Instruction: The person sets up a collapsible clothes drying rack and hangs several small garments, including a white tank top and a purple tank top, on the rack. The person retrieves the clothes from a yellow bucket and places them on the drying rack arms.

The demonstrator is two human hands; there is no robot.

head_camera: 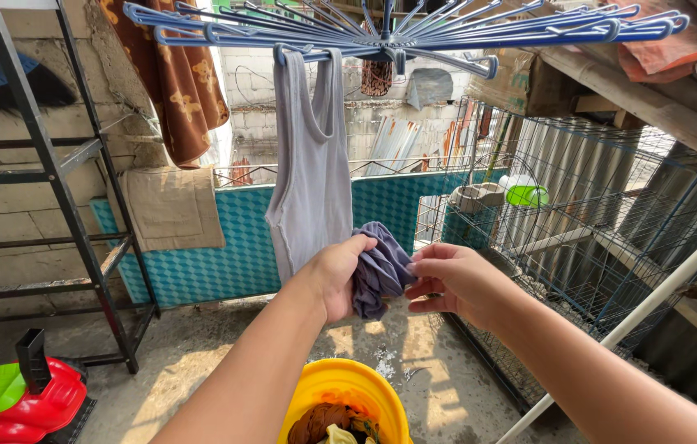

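Note:
My left hand [337, 275] grips a crumpled purple-grey cloth [379, 270] at chest height, and my right hand [451, 279] pinches its right edge. Just behind the cloth a grey sleeveless top [311, 173] hangs by its straps from a blue round drying rack [402, 33] with many spokes overhead. Below my arms stands a yellow bucket [348, 386] holding several bunched wet clothes, brown and pale.
A black metal shelf frame [77, 205] stands at left, with a red and green toy car [16, 399] at its foot. Brown patterned fabric [180, 82] hangs top left. Wire cages [579, 205] fill the right. A white pole [636, 316] slants across lower right.

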